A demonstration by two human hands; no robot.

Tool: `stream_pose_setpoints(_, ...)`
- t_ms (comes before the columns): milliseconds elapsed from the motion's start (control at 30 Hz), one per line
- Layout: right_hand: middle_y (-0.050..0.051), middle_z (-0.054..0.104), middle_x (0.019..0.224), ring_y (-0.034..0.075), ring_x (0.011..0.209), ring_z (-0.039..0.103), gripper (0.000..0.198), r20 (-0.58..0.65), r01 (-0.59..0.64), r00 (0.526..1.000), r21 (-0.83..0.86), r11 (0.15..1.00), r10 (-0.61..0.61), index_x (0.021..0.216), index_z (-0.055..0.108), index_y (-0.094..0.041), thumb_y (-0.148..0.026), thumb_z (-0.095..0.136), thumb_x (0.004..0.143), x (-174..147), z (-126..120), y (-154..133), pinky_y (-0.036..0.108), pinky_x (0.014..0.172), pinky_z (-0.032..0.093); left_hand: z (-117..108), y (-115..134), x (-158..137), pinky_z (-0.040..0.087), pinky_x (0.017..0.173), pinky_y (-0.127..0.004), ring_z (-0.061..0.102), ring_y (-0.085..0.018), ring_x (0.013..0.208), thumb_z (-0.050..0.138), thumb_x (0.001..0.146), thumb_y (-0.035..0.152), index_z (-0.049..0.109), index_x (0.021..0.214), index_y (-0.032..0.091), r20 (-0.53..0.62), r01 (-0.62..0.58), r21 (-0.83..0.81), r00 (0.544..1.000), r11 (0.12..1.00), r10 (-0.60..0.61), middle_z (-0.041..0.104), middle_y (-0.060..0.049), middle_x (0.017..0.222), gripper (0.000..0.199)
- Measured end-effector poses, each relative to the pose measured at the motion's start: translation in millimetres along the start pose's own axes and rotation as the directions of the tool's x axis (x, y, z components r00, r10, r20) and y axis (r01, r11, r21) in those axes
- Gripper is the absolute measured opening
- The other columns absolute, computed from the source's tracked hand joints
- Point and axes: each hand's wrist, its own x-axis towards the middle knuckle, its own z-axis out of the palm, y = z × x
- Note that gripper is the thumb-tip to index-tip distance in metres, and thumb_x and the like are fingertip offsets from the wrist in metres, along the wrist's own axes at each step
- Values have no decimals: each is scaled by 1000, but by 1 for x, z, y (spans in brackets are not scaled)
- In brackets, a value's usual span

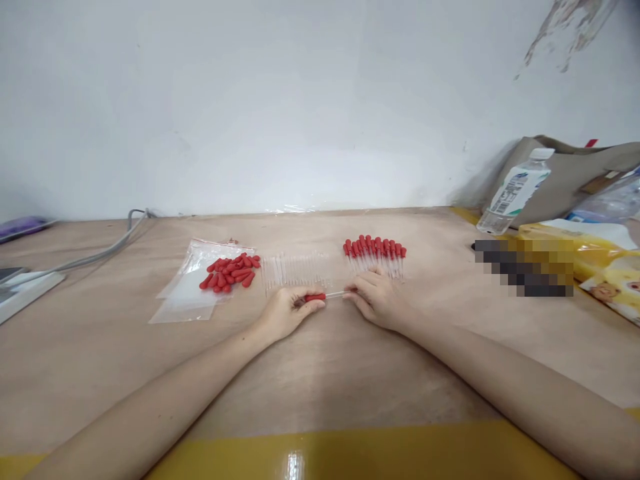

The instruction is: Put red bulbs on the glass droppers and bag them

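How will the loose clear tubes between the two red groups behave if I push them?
The clear tubes look thin and straight, so they're probably light and stiff. Lying side by side with no visible holder, they may roll or slide. Their slimness suggests they could snap, though I can't tell glass from plastic.

Bright, diffuse light; glare on yellow strip [360, 452] (small patch); soft shadows.

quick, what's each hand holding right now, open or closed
Left hand: closed, holding a red bulb.
Right hand: closed, pinching a thin clear tube.
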Motion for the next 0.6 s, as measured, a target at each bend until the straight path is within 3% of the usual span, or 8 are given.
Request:
stream_pose_setpoints(233, 0, 58, 64, 11, 59, 47, 19, -7, 21, 1000, 80, 997, -21, 78, 56, -16, -21, 40, 88, -2, 4, -5, 28, 65, 29, 6, 0, -1, 52, 60, -24, 63, -14, 59, 63, 73, 32, 68, 85, 14, 36, 65, -106, 997, 992, -61, 68, -3, 67, 22)
stream_pose_setpoints(400, 1, 56, 61, 11, 55, 44, 27, 56, 20, 998, 61, 998, -23, 75, 57, -15, -22, 35, 90, 0, 4, -8, 28, 63, 28, 8, -1, -1, 53, 62, -26, 64, -15, 63, 65, 71, 31, 69, 84, 13, 35, 22, -118, 999, 993, -18, 70, -5, 75, 22)
stream_pose_setpoints(600, 3, 59, 61, 12, 53, 42, 34, 201, -24, 979, 16, 1000, 20, 69, 56, -15, -23, 31, 91, 8, 0, -18, 28, 64, 29, 6, -3, -2, 53, 64, -25, 65, -15, 67, 63, 73, 27, 69, 84, 14, 3, -53, -10, 999, 999, 53, 71, -4, 79, 18)
